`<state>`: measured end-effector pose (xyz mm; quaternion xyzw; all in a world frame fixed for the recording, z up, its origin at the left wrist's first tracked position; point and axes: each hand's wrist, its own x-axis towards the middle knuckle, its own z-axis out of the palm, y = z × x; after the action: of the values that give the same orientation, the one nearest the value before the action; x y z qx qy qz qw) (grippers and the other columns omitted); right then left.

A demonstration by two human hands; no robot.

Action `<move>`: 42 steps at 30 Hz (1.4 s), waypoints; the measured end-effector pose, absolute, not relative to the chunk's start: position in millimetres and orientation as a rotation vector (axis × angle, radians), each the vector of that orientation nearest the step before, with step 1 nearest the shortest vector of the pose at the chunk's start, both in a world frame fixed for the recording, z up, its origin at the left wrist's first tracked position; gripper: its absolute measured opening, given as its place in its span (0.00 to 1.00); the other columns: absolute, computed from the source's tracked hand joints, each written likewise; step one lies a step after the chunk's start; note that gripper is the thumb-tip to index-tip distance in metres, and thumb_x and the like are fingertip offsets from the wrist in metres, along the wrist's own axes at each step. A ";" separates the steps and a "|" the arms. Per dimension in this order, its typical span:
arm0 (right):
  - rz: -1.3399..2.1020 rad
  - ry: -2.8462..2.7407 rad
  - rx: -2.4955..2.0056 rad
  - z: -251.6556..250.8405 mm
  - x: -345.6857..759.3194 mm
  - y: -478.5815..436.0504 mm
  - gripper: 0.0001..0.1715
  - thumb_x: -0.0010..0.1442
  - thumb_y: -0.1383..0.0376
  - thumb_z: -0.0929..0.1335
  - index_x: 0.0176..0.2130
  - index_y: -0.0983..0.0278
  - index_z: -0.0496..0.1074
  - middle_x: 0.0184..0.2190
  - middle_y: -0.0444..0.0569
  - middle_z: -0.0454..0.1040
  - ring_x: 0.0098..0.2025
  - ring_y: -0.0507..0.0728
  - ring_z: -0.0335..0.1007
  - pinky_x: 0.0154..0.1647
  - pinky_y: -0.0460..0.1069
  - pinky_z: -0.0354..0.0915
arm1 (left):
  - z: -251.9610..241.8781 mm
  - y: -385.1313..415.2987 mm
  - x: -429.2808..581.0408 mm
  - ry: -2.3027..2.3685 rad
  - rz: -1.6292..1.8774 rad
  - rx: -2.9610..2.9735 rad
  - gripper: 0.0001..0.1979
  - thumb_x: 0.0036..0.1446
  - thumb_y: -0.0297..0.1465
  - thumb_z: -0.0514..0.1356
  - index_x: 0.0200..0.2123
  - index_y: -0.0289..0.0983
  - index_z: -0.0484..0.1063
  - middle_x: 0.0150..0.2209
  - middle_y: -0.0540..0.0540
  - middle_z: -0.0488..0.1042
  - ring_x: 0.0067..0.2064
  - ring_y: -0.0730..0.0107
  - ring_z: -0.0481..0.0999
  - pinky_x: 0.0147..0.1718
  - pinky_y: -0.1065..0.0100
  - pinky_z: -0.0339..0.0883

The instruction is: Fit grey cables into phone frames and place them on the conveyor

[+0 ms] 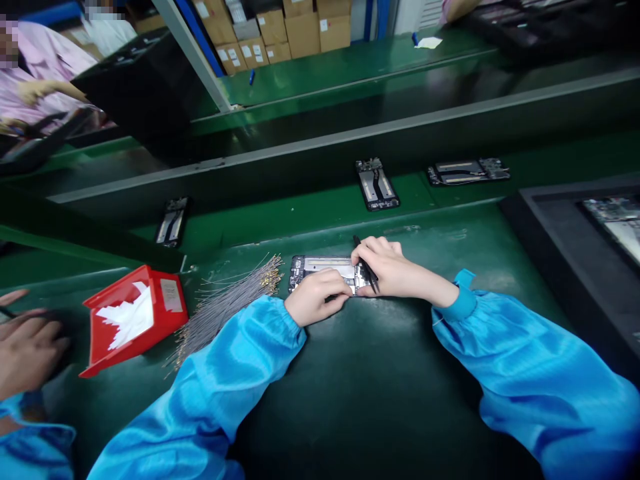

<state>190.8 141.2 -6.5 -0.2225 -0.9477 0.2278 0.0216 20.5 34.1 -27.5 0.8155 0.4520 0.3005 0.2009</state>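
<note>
Two bare hands are right in on one opened phone body (pixel 327 264), flat on the green tabletop (pixel 380 387) at mid-view, its long side running left to right. Left hand (pixel 320 293) now: forearm slanting up from the lower left, wrist low, palm down over the near long edge, fingers bent and held together, tips at the body; whether they pinch anything, I cannot tell. Right hand (pixel 387 267), arched higher, forearm angling in from the lower right, and those fingers are closed on black tweezers (pixel 367 267), lower end slanting to the phone's right end!

Now the room: open surface spreads between the two sleeves, and more on the right, as far as the black tray (pixel 540 220). Tighter on the left! A bundle of grey wires (pixel 225 307) lies just beside the left sleeve, with the red bin (pixel 160 330) right behind it and a co-worker's hand (pixel 30 347) beyond. At the far side, the tabletop's back edge, and past it, two more phone bodies (pixel 377 187) on a green strip.
</note>
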 end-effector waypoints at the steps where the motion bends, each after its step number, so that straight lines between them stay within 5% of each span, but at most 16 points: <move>1: 0.705 -2.947 -0.697 -5.9 189.5 141.8 0.23 0.47 0.53 0.68 0.39 0.61 0.59 0.39 0.50 0.59 0.42 0.60 0.53 0.39 0.52 0.50 | -27.4 34.3 20.3 1.258 0.838 2.278 0.08 0.56 0.26 0.51 0.32 0.35 0.70 0.29 0.46 0.70 0.33 0.71 0.67 0.35 0.70 0.63; 16: 0.521 -3.108 -0.672 4.2 177.9 138.8 0.16 0.47 0.61 0.67 0.37 0.60 0.60 0.39 0.50 0.60 0.40 0.60 0.53 0.33 0.50 0.47 | -27.1 33.9 22.0 1.267 0.783 2.314 0.09 0.56 0.26 0.50 0.31 0.36 0.70 0.30 0.47 0.70 0.34 0.71 0.67 0.37 0.69 0.63; 22: 0.547 -3.062 -0.448 -3.6 184.8 145.8 0.17 0.51 0.56 0.66 0.38 0.61 0.60 0.39 0.51 0.60 0.40 0.60 0.54 0.35 0.50 0.49 | -30.5 33.6 25.9 1.430 0.843 2.301 0.07 0.54 0.25 0.50 0.29 0.35 0.68 0.27 0.47 0.67 0.31 0.71 0.65 0.33 0.70 0.63; 33: 0.157 -3.176 -0.231 16.0 171.5 144.5 0.09 0.55 0.63 0.63 0.38 0.64 0.63 0.37 0.54 0.64 0.37 0.59 0.57 0.29 0.49 0.49 | -29.9 34.9 31.2 1.534 0.811 2.272 0.06 0.51 0.23 0.50 0.27 0.35 0.65 0.27 0.48 0.66 0.31 0.71 0.65 0.32 0.70 0.63; 42: 0.169 -3.255 -0.366 19.1 165.3 138.6 0.13 0.51 0.64 0.66 0.39 0.63 0.62 0.39 0.54 0.63 0.38 0.61 0.58 0.24 0.48 0.47 | -27.8 35.2 30.8 1.500 0.804 2.294 0.07 0.51 0.23 0.49 0.27 0.35 0.65 0.27 0.47 0.66 0.31 0.71 0.64 0.32 0.70 0.63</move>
<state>165.3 138.6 19.1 -0.1115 -0.9900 0.0513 -0.0689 30.8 35.2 -27.8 0.7949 0.5199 0.2787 0.1420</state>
